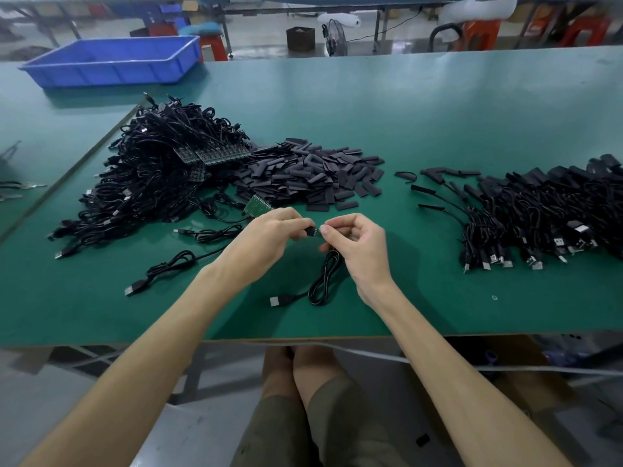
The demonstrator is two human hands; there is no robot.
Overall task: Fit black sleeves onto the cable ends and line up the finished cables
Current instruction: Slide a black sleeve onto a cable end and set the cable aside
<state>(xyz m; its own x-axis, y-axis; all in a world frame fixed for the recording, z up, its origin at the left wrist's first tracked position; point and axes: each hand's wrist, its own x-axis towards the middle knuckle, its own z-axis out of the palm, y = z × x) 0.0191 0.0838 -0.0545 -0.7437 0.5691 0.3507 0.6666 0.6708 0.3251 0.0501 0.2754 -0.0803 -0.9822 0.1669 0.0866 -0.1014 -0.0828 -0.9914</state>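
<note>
Pinching a black sleeve (309, 231) in my left hand (269, 237); my right hand (357, 246) grips the cable (323, 281) by its end, just beside the sleeve mouth. Risk: a skewed entry could snag and buckle it.

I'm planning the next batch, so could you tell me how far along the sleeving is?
Done: sleeved cables lie lined up at right. In hand: the left hand pinches a black sleeve against the end the right hand holds, its cable trailing to the table. Left: a large cable heap and sleeve pile, so much remains.
</note>
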